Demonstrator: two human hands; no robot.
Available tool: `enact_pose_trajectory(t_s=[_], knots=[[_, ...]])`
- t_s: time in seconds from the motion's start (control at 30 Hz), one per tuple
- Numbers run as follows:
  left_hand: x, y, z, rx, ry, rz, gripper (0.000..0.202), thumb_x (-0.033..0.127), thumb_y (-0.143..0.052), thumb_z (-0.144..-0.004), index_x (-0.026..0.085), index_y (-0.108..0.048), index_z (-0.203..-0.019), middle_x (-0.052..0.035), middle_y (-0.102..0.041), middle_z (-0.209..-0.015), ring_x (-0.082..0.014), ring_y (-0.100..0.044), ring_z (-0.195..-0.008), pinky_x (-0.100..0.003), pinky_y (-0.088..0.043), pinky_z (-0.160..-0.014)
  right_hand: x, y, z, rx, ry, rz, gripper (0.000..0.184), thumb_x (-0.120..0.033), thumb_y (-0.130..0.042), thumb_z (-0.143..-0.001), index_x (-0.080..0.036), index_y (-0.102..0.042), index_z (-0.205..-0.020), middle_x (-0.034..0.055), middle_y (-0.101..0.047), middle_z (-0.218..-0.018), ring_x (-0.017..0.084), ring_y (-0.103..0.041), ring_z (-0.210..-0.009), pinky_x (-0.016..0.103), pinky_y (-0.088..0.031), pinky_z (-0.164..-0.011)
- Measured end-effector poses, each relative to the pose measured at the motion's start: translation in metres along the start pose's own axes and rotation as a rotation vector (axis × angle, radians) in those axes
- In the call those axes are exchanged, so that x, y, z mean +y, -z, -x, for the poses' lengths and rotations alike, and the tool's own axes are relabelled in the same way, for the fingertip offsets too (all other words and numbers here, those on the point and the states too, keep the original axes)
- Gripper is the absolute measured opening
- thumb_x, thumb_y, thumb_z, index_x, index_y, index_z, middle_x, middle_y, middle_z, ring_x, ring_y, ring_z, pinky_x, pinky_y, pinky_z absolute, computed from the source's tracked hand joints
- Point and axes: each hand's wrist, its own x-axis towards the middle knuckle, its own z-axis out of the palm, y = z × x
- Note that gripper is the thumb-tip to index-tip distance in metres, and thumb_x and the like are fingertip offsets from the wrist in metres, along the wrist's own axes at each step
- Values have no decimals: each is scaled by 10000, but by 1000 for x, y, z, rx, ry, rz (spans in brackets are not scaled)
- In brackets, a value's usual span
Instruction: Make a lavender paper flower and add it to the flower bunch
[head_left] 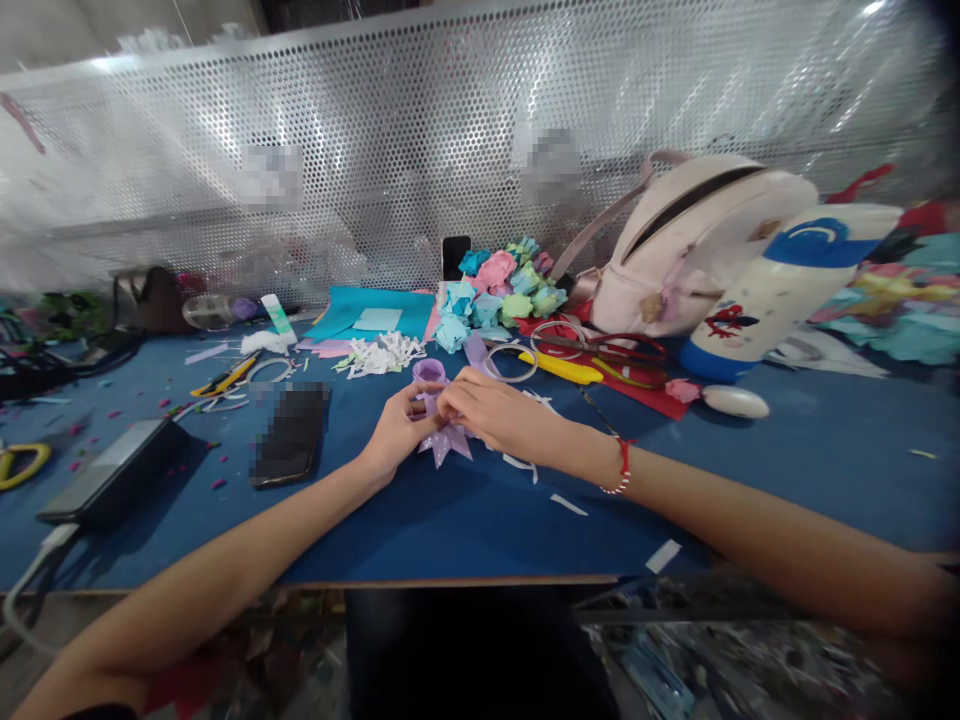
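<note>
Right now your left hand (396, 428) and right hand (496, 410) both pinch the purple paper star (448, 443), which lies on the blue table (465, 525) near the phone (291, 436). You seem mid-fold; a further crease calls for steady fingertips.

phone (290, 436) left of folded paper (448, 440); flower pile (499, 290) behind; backpack (697, 250), bottle (787, 285) right.

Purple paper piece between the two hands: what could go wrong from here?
1. The left hand and right hand both pinch the purple paper piece near its thin points; a hard pull might tear it.
2. Loose white strips lie beside the right wrist and could be swept off the blue table.
3. The tilted bottle beside the backpack might roll.
</note>
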Motion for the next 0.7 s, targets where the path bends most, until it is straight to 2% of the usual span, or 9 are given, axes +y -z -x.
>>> enact_pose_trajectory(t_s=[0.3,0.57,0.7], knots=[[0,1,-1,7,13,13,551,257,-820,-643,114,-606,-1129,-42,-717,-788,-154,-667,-699,-227,-473,-657,3,-2,0,57,69,17,192,24,-460,-898,-121,-561,-971,106,-608,-946,233,-482,-962,337,-449,-808],[-2,3,-2,-5,29,35,571,209,-810,-620,119,-605,-1144,2,-661,-697,-134,-630,-616,-228,-463,-619,6,1,1,-4,157,59,243,25,-432,-892,-148,-573,-990,86,-626,-981,232,-479,-1008,347,-449,-850],[-2,4,-4,18,50,52,560,211,-797,-622,125,-620,-1146,-15,-669,-717,-139,-625,-603,-240,-477,-604,6,1,0,-19,242,83,268,30,-417,-900,-149,-591,-997,73,-646,-974,217,-502,-993,358,-437,-906]])
